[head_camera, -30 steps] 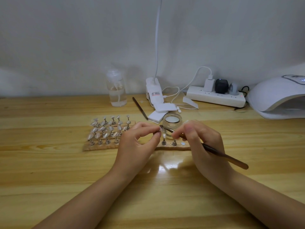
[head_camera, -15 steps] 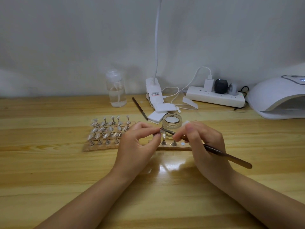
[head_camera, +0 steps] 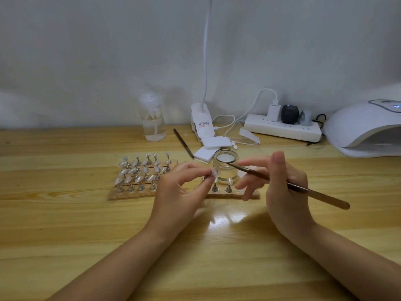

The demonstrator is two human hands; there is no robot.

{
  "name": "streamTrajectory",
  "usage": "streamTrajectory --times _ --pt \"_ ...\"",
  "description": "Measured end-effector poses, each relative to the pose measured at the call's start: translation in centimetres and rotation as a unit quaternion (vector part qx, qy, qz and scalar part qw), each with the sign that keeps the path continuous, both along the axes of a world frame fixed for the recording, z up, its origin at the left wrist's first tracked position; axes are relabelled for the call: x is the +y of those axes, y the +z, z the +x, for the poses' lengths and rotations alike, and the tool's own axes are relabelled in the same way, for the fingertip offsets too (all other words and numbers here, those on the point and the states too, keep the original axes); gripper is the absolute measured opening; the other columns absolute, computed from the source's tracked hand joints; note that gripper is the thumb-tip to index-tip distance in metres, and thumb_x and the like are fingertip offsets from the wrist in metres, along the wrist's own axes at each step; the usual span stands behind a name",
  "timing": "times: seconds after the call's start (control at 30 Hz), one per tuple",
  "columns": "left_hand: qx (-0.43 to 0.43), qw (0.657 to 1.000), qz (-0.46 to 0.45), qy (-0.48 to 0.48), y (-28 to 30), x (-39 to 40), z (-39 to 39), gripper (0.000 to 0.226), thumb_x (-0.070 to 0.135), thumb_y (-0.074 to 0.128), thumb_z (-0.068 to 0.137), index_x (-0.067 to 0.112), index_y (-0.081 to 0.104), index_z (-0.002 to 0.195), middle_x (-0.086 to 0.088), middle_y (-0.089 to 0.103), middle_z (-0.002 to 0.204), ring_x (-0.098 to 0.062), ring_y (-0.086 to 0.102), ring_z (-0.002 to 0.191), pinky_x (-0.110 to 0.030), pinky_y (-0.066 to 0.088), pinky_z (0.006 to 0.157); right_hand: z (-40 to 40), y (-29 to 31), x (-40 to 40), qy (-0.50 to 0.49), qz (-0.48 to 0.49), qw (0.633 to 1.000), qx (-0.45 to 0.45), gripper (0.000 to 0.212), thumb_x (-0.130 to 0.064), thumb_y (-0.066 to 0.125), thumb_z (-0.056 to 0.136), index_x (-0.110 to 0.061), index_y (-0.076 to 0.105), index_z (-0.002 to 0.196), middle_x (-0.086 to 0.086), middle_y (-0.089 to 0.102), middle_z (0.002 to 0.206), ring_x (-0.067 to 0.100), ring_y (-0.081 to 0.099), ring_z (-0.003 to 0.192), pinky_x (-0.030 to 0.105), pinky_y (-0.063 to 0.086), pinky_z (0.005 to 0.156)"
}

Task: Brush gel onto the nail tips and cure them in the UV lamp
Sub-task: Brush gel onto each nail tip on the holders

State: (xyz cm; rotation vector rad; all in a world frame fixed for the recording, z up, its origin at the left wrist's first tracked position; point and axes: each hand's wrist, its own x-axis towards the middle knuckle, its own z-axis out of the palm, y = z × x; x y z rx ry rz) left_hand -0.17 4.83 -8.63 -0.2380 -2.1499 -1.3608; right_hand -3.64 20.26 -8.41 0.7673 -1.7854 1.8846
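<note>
White domed UV lamp (head_camera: 364,129) sits at the wooden tabletop's (head_camera: 65,224) far right. The right hand (head_camera: 280,190) holds a slim brown brush (head_camera: 288,185), tip at the round clear glass gel jar (head_camera: 225,168). The left hand (head_camera: 180,192) pinches a pale nail tip (head_camera: 214,171) just beside the jar.

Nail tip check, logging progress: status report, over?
Left hand pinches nail tip. Right hand holds brush, bristles at gel jar rim. UV lamp unobstructed.
</note>
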Motion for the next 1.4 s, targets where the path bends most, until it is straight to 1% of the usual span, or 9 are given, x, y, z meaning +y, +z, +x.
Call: streamTrajectory --times 0.1,0.2,0.33,0.47,0.57,0.7,0.97,1.23,1.4 --pt "0.022 0.999 -0.026 0.001 0.0 0.0 0.0 0.026 0.008 0.072 0.074 0.032 0.067 0.082 0.015 0.066 0.078 0.003 0.059 0.080 -0.006 0.039 0.075 -0.2 0.1 0.2 -0.023 0.060 0.997 0.034 0.038 -0.044 0.041 0.091 -0.019 0.065 0.077 -0.007 0.065 0.058 0.003 0.063 0.054 0.012 0.048 0.057" --pt "0.022 0.999 -0.028 -0.022 -0.1 0.0 0.0 0.018 0.011 0.071 0.073 0.024 0.070 0.085 0.012 0.068 0.080 -0.004 0.061 0.080 -0.016 0.045 0.076 -0.3 0.4 0.1 -0.058 0.157 0.982 0.093 0.023 -0.031 0.057 0.082 -0.010 0.065 0.085 -0.003 0.068 0.078 0.003 0.064 0.070 0.011 0.047 0.065" --pt "0.023 0.999 -0.027 -0.042 0.0 0.1 0.1 0.017 0.008 0.070 0.073 0.017 0.071 0.087 0.006 0.070 0.083 -0.011 0.063 0.083 -0.026 0.049 0.078 -0.4 0.2 -0.1 -0.046 0.214 0.968 0.126 0.035 -0.026 0.076 0.069 -0.009 0.061 0.096 0.001 0.068 0.096 0.011 0.065 0.091 0.021 0.049 0.082" --pt "0.025 0.998 -0.035 -0.046 0.0 0.1 0.0 0.022 0.005 0.072 0.071 0.018 0.070 0.089 0.008 0.069 0.083 -0.010 0.062 0.084 -0.025 0.048 0.079 -0.5 0.0 -0.2 -0.041 0.230 0.960 0.155 0.030 -0.017 0.076 0.068 -0.008 0.062 0.093 0.002 0.068 0.092 0.015 0.066 0.088 0.033 0.052 0.079" --pt "0.026 0.997 -0.046 -0.049 -0.1 0.1 0.0 0.025 0.002 0.072 0.072 0.020 0.069 0.089 0.013 0.067 0.084 -0.007 0.061 0.084 -0.020 0.046 0.079 -0.6 -0.1 -0.1 -0.036 0.231 0.957 0.171 0.026 -0.020 0.074 0.073 -0.006 0.063 0.092 0.001 0.067 0.090 0.012 0.064 0.086 0.031 0.052 0.079" --pt "0.022 0.997 -0.050 -0.060 -0.2 0.1 0.0 0.019 0.023 0.066 0.073 0.023 0.068 0.091 0.010 0.068 0.088 -0.009 0.061 0.088 -0.020 0.046 0.080 -0.7 -0.2 -0.1 -0.041 0.228 0.959 0.165 0.021 -0.021 0.068 0.074 -0.008 0.063 0.091 -0.004 0.065 0.089 0.006 0.061 0.086 0.024 0.050 0.080" --pt "-0.040 0.994 -0.104 -0.012 -0.7 -0.2 -0.2 0.065 0.034 0.075 0.067 0.035 0.041 0.123 0.023 0.048 0.112 0.009 0.045 0.108 0.000 0.030 0.087 -2.5 1.3 2.4 -0.091 0.241 0.953 0.160 0.028 -0.019 0.077 0.072 -0.007 0.060 0.091 -0.004 0.063 0.086 -0.001 0.057 0.085 0.006 0.041 0.082" --pt "-0.059 0.978 -0.196 0.024 -1.3 -0.2 -0.3 0.073 0.035 0.073 0.071 0.046 0.029 0.128 0.026 0.047 0.108 0.005 0.044 0.108 -0.001 0.031 0.084 -3.2 0.4 3.3 -0.021 0.314 0.946 0.076 0.029 -0.008 0.079 0.068 -0.013 0.060 0.090 -0.006 0.065 0.085 0.002 0.060 0.086 0.008 0.042 0.080" --pt "-0.086 0.976 -0.194 0.039 -1.6 -0.4 -0.4 0.073 0.037 0.073 0.072 0.036 0.034 0.134 0.023 0.051 0.107 0.001 0.049 0.106 -0.019 0.038 0.085 -3.3 0.1 3.2 0.000 0.316 0.947 0.058 0.030 -0.011 0.080 0.067 -0.009 0.062 0.091 -0.006 0.066 0.083 -0.002 0.061 0.085 0.008 0.042 0.081"
